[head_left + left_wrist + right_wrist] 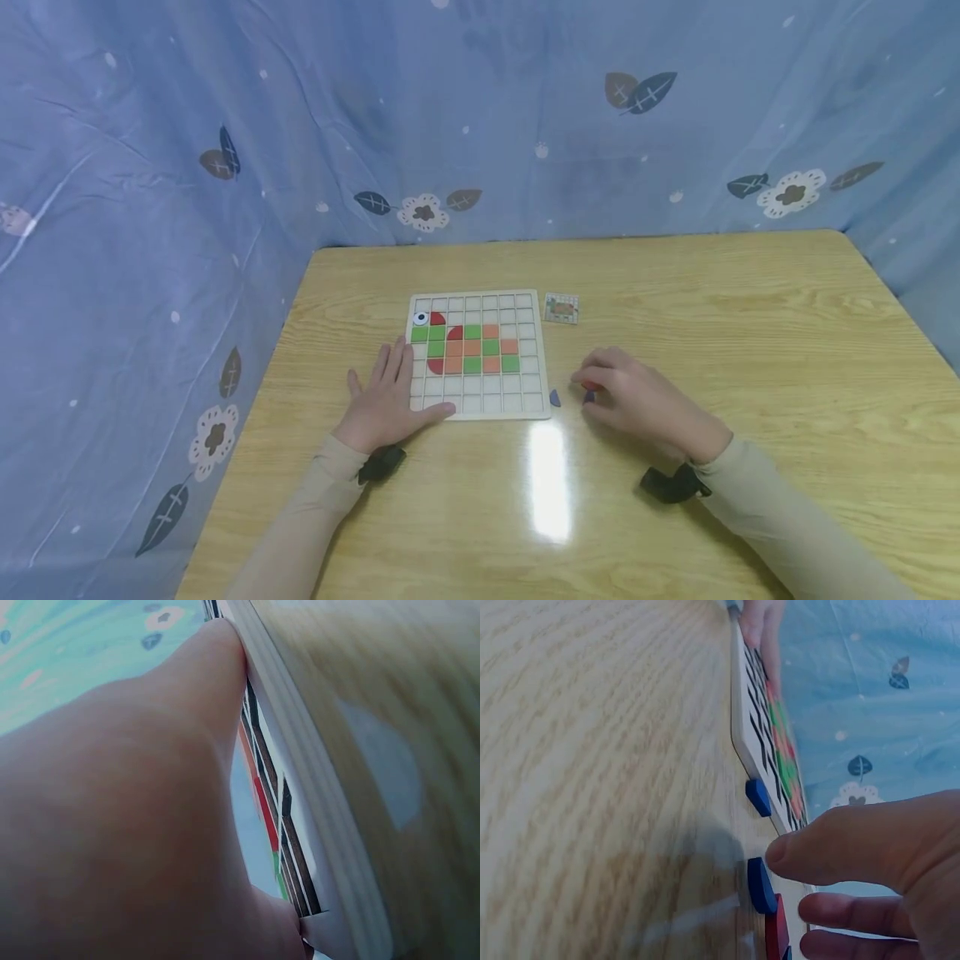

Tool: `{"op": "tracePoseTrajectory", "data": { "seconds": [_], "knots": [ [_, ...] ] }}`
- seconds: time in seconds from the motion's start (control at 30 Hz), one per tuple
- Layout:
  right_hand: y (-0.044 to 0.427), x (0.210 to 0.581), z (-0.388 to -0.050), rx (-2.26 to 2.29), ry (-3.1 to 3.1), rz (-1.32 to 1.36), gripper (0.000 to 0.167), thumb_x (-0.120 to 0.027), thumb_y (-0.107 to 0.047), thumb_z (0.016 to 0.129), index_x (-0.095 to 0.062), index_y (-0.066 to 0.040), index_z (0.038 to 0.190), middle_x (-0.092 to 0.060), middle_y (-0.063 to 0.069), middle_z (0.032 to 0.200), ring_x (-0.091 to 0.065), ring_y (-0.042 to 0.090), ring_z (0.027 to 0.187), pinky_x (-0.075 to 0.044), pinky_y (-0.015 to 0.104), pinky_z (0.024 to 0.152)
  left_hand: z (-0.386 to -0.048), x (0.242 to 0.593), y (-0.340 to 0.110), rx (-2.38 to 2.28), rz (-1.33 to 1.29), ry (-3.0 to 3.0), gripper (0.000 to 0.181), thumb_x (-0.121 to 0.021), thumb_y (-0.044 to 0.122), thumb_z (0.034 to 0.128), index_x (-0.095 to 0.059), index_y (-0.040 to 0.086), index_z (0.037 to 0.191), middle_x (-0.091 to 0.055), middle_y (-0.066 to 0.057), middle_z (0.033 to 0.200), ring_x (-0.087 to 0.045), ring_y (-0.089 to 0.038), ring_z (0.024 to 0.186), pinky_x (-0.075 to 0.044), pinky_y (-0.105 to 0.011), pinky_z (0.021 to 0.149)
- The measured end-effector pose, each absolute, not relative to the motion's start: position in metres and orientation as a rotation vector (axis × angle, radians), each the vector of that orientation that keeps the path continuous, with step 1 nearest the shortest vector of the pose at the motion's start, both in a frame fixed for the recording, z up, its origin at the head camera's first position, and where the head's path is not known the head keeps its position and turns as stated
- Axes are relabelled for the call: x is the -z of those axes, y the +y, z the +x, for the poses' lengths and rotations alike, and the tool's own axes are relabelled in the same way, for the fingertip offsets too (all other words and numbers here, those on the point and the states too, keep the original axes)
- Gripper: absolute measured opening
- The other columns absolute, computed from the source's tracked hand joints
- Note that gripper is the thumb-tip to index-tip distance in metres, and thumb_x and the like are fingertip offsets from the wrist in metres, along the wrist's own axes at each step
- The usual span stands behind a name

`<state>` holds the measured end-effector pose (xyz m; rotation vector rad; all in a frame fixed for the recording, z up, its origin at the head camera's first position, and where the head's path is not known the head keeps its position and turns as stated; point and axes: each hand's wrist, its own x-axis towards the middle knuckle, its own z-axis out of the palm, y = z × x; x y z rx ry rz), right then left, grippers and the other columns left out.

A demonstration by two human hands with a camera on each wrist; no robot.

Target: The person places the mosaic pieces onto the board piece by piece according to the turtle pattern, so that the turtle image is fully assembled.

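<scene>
A white grid board (pixel 501 416) carries green, orange and red tiles, plus an eye tile (pixel 421 318) at its upper left. My left hand (pixel 383 408) lies with fingers straight along the board's left side, its thumb resting on the lower edge. Right of the board, my right hand (pixel 637 398) hovers low over a red piece (pixel 777 934) and a blue piece (pixel 761 886). Thumb and fingers stand apart there; the thumb tip is close beside the blue piece, and contact cannot be made out. Another blue piece (pixel 555 398) lies by the board's lower right corner.
A small picture card (pixel 562 308) lies by the board's upper right corner. The wooden table (pixel 735 333) extends to both sides, and a blue patterned curtain (pixel 525 125) hangs behind and at the sides. Light glares off the tabletop below the board.
</scene>
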<state>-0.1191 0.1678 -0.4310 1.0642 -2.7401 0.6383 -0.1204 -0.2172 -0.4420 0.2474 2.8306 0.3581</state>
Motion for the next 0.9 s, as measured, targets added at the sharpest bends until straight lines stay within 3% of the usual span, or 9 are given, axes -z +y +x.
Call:
{"op": "tracePoseTrajectory", "data": {
  "seconds": [0.27,0.6,0.9],
  "knots": [
    [0.1753,0.4313,-0.1253,-0.667,-2.752,1.101,0.033,-0.08,0.009,0.077,-0.081,-0.01,0.104,-0.07,0.006,0.106,-0.067,0.022,0.098,-0.061,0.039,0.083,-0.1221,0.4411,-0.2167,-0.332,0.242,2.83,0.125,-0.054,0.086,0.0856,-0.005,0.004,0.167,0.002,-0.013,0.177,-0.001,-0.039,0.163,-0.003,-0.085,0.113],
    [0.1766,0.4356,-0.126,-0.662,-2.751,1.139,0.034,-0.077,0.012,0.078,-0.081,-0.011,0.102,-0.07,0.005,0.11,-0.065,0.024,0.105,-0.06,0.04,0.087,-0.1212,0.4428,-0.2171,-0.323,0.248,2.838,0.125,-0.053,0.086,0.0856,-0.005,0.004,0.167,0.002,-0.013,0.177,-0.001,-0.039,0.163,-0.004,-0.085,0.113],
    [0.174,0.4386,-0.1263,-0.66,-2.697,1.171,0.034,-0.078,0.017,0.078,-0.081,-0.01,0.099,-0.071,0.004,0.103,-0.063,0.021,0.098,-0.059,0.037,0.082,-0.1219,0.4442,-0.2175,-0.329,0.241,2.835,0.126,-0.053,0.086,0.0854,-0.004,0.005,0.167,0.003,-0.013,0.177,-0.001,-0.039,0.163,-0.003,-0.085,0.113]
  ]
}}
